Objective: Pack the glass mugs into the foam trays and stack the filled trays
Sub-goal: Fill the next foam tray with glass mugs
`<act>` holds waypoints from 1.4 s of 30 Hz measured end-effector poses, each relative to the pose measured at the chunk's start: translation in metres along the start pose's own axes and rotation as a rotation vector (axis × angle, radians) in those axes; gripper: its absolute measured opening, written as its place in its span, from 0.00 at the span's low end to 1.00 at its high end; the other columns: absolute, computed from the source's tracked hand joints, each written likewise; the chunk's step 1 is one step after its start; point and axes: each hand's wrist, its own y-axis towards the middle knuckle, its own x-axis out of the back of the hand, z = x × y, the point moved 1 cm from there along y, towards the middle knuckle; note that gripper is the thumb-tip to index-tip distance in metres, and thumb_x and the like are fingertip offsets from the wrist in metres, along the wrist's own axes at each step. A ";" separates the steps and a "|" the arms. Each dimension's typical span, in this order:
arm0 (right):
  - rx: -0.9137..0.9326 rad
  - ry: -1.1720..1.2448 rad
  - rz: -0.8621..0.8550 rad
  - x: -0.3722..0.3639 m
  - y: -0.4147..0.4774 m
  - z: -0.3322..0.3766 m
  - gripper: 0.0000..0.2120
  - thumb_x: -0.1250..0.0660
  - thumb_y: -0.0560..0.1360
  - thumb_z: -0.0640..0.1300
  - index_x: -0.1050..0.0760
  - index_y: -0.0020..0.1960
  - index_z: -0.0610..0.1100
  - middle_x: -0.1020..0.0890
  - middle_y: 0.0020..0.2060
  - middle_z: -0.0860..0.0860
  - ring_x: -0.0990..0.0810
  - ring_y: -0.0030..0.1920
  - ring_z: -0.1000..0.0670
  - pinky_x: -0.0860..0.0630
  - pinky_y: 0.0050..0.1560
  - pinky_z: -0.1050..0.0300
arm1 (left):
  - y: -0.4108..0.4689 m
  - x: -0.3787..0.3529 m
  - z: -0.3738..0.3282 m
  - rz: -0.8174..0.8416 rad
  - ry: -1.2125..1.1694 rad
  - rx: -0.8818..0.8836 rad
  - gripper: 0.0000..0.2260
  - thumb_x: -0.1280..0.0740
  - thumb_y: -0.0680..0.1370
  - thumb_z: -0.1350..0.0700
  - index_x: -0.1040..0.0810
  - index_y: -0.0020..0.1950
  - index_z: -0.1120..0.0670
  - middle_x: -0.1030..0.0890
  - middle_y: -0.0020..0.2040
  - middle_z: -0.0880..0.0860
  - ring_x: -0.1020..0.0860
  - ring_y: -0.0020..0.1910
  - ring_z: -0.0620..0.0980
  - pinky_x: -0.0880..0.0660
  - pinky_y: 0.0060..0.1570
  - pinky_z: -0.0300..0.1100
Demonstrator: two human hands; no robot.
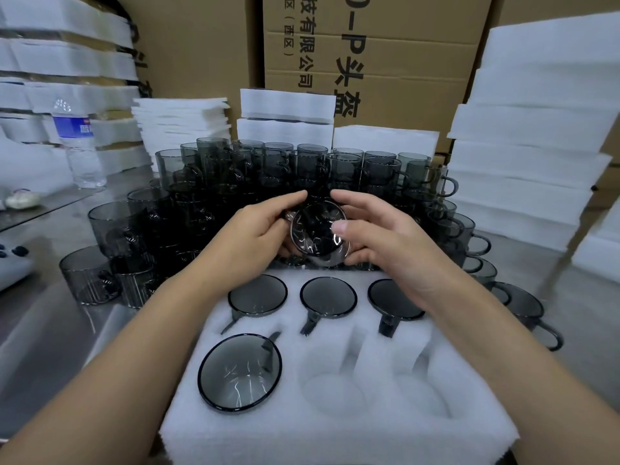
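Both hands meet at the middle of the view, just past the 12 o'clock edge of the foam tray (335,427); between them is the held mug (317,233), dark smoked glass, tipped so its round mouth faces the camera. The left hand (258,226) grips it from 9 o'clock, forefinger stretched over the top; the right hand (379,236) holds it from 3 o'clock, thumb on the rim and fingers curled beneath; its handle seems to lie under the left palm, though glare blurs that.

In the tray, the far row of three pockets is filled, each with a seated mug (328,297), handles pointing to 6 o'clock; the near-left mug (240,372) sits at 7 o'clock, its handle toward 1 o'clock; the empty pockets (335,391) lie at 6 and 5 o'clock.

Beyond the hands, from 9 round to 3 o'clock, the loose mugs (268,169) crowd the metal table (40,330), some stacked; a water bottle (80,146) stands at 10 o'clock; foam stacks (536,129) rise at 2 o'clock; cardboard boxes (385,45) stand behind at 12.
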 end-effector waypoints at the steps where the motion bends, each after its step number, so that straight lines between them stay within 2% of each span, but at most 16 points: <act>1: 0.033 -0.029 0.046 -0.002 -0.002 0.003 0.21 0.29 0.65 0.51 0.24 0.58 0.61 0.21 0.54 0.59 0.19 0.43 0.58 0.22 0.44 0.60 | 0.000 0.001 -0.002 -0.015 -0.024 -0.014 0.20 0.42 0.81 0.66 0.26 0.66 0.46 0.16 0.47 0.51 0.18 0.41 0.44 0.22 0.44 0.34; 3: 0.118 -0.057 0.162 -0.005 -0.008 0.008 0.23 0.28 0.67 0.47 0.25 0.61 0.60 0.22 0.59 0.59 0.20 0.46 0.57 0.23 0.47 0.62 | -0.002 0.004 -0.007 0.021 -0.116 -0.060 0.18 0.39 0.80 0.65 0.21 0.61 0.45 0.16 0.50 0.47 0.17 0.47 0.49 0.21 0.49 0.42; 7: 0.209 -0.090 0.345 -0.007 -0.015 0.017 0.28 0.28 0.70 0.42 0.29 0.66 0.61 0.25 0.65 0.56 0.19 0.52 0.55 0.23 0.53 0.60 | -0.007 0.006 -0.018 0.133 -0.320 -0.081 0.10 0.34 0.77 0.57 0.16 0.44 0.43 0.16 0.40 0.44 0.19 0.39 0.39 0.26 0.39 0.31; 11: 0.200 -0.116 0.424 0.002 -0.017 0.023 0.24 0.26 0.70 0.42 0.25 0.62 0.59 0.21 0.58 0.55 0.21 0.41 0.41 0.20 0.44 0.51 | -0.007 0.002 -0.017 0.193 -0.379 0.004 0.13 0.33 0.72 0.52 0.16 0.51 0.57 0.16 0.41 0.54 0.19 0.39 0.46 0.23 0.39 0.36; 13: 0.188 -0.141 0.409 0.008 -0.017 0.024 0.23 0.25 0.66 0.47 0.24 0.59 0.61 0.21 0.53 0.58 0.28 0.33 0.48 0.25 0.39 0.57 | -0.008 0.000 -0.020 0.252 -0.386 0.014 0.10 0.33 0.71 0.52 0.15 0.46 0.52 0.15 0.40 0.52 0.18 0.43 0.45 0.23 0.42 0.34; 16: 0.144 -0.166 0.395 0.011 -0.016 0.022 0.28 0.25 0.63 0.51 0.27 0.61 0.65 0.24 0.52 0.64 0.32 0.34 0.54 0.27 0.41 0.61 | -0.010 0.001 -0.023 0.293 -0.403 -0.019 0.06 0.31 0.70 0.53 0.14 0.39 0.45 0.14 0.43 0.45 0.19 0.54 0.40 0.25 0.48 0.31; 19: 0.115 -0.225 0.427 0.004 -0.016 0.019 0.31 0.23 0.62 0.51 0.27 0.62 0.66 0.26 0.52 0.67 0.28 0.37 0.54 0.25 0.45 0.61 | -0.009 0.001 -0.019 0.293 -0.366 0.003 0.06 0.27 0.70 0.55 0.14 0.45 0.47 0.14 0.44 0.49 0.18 0.47 0.40 0.24 0.45 0.31; 22: 0.117 -0.229 0.471 -0.001 -0.018 0.019 0.27 0.22 0.63 0.44 0.24 0.59 0.59 0.28 0.62 0.64 0.27 0.38 0.57 0.27 0.42 0.66 | -0.008 -0.001 -0.017 0.300 -0.324 0.064 0.05 0.26 0.69 0.55 0.14 0.43 0.53 0.16 0.38 0.56 0.21 0.36 0.46 0.24 0.36 0.38; 25: 0.088 -0.221 0.530 0.000 -0.019 0.020 0.25 0.21 0.62 0.46 0.24 0.56 0.59 0.24 0.63 0.47 0.28 0.38 0.55 0.29 0.38 0.62 | -0.009 -0.003 -0.017 0.333 -0.322 0.086 0.03 0.28 0.70 0.53 0.14 0.38 0.47 0.17 0.33 0.48 0.23 0.32 0.39 0.27 0.32 0.32; 27: 0.058 -0.200 0.553 0.001 -0.020 0.020 0.26 0.22 0.60 0.48 0.25 0.55 0.60 0.23 0.58 0.40 0.28 0.37 0.54 0.30 0.37 0.59 | -0.008 -0.004 -0.015 0.310 -0.272 0.110 0.06 0.25 0.69 0.52 0.16 0.34 0.53 0.19 0.30 0.48 0.26 0.30 0.40 0.29 0.30 0.34; 30: 0.049 -0.214 0.575 0.001 -0.020 0.021 0.29 0.23 0.61 0.49 0.26 0.60 0.60 0.23 0.46 0.45 0.31 0.36 0.50 0.31 0.38 0.56 | -0.006 -0.003 -0.013 0.296 -0.225 0.125 0.07 0.25 0.69 0.57 0.17 0.38 0.61 0.19 0.33 0.60 0.26 0.32 0.46 0.28 0.31 0.38; 33: 0.077 -0.290 0.609 0.000 -0.021 0.022 0.30 0.24 0.64 0.47 0.27 0.63 0.64 0.27 0.58 0.50 0.29 0.41 0.42 0.30 0.41 0.61 | -0.007 -0.002 -0.017 0.301 -0.195 0.101 0.03 0.28 0.71 0.66 0.17 0.38 0.61 0.18 0.33 0.56 0.24 0.32 0.44 0.27 0.31 0.37; 36: 0.064 -0.300 0.608 0.001 -0.022 0.024 0.29 0.24 0.64 0.45 0.28 0.60 0.63 0.26 0.58 0.51 0.27 0.38 0.54 0.30 0.36 0.68 | -0.009 -0.002 -0.023 0.335 -0.267 0.107 0.01 0.28 0.69 0.60 0.17 0.38 0.57 0.18 0.33 0.53 0.23 0.32 0.43 0.27 0.32 0.33; 38: 0.072 -0.265 0.605 0.001 -0.023 0.025 0.28 0.24 0.63 0.44 0.27 0.59 0.61 0.24 0.56 0.51 0.24 0.42 0.48 0.26 0.39 0.60 | -0.010 0.000 -0.024 0.366 -0.336 0.120 0.03 0.27 0.69 0.59 0.17 0.41 0.57 0.17 0.38 0.62 0.22 0.37 0.50 0.26 0.39 0.41; 40: 0.085 -0.185 0.622 0.003 -0.024 0.025 0.28 0.24 0.62 0.42 0.27 0.58 0.56 0.24 0.58 0.49 0.24 0.55 0.38 0.23 0.52 0.43 | -0.012 0.003 -0.026 0.408 -0.384 0.117 0.03 0.25 0.70 0.59 0.16 0.42 0.54 0.19 0.41 0.68 0.26 0.40 0.57 0.31 0.43 0.51; 42: 0.092 -0.091 0.687 0.005 -0.026 0.026 0.28 0.25 0.62 0.40 0.27 0.59 0.54 0.25 0.59 0.49 0.25 0.60 0.43 0.24 0.57 0.44 | -0.013 0.004 -0.025 0.449 -0.393 0.087 0.06 0.31 0.69 0.59 0.15 0.41 0.50 0.17 0.39 0.58 0.26 0.41 0.55 0.33 0.43 0.54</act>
